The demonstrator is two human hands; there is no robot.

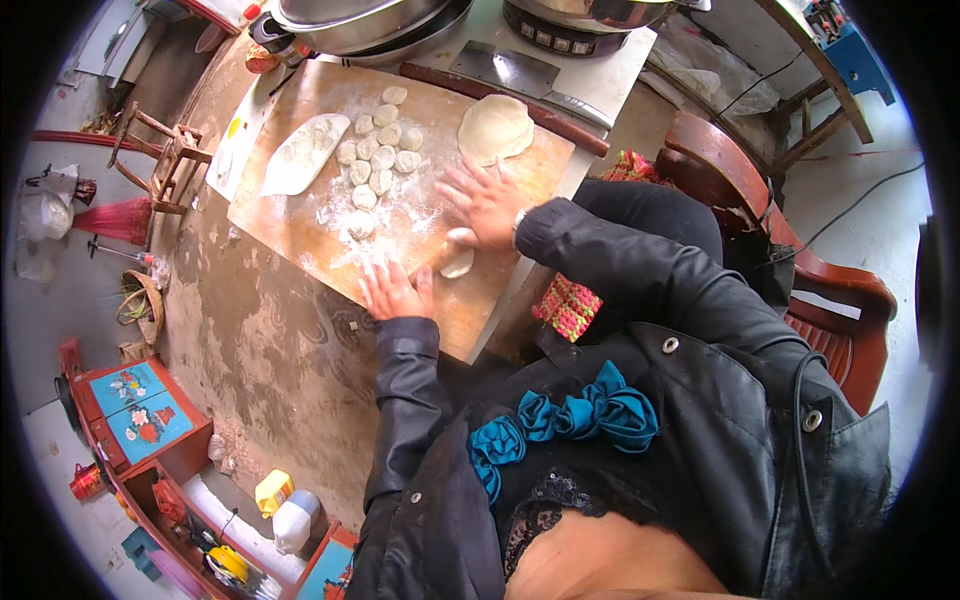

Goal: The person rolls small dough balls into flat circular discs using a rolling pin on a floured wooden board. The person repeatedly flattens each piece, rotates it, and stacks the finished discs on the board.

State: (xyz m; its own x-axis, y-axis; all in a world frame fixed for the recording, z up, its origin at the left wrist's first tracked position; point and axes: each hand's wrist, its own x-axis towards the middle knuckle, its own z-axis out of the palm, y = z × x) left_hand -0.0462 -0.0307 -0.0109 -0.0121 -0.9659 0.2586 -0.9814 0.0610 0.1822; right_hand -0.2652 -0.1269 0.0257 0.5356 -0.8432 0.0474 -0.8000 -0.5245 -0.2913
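Note:
My left hand (396,290) lies palm down at the near left edge of a floured wooden board (300,232), its fingers apart. Farther right, my right hand (487,206) is spread over the board, fingertips close to a stack of round, flat dough sheets (495,129). Between my hands, below the right thumb, rests a small pale dough piece (457,264). Several small flattened dough pieces (382,157) are grouped beyond, with one dough piece (361,224) on loose flour nearer the left hand. Whatever is under my palms is hidden.
A white scoop-like holder (306,154) carries flour. Along the board's far edge lies a dark red rolling pin (510,109), with a cleaver (504,67) behind it. Metal pans (360,30) and an electric cooker (566,37) stand beyond. A wooden chair (847,292) is at right.

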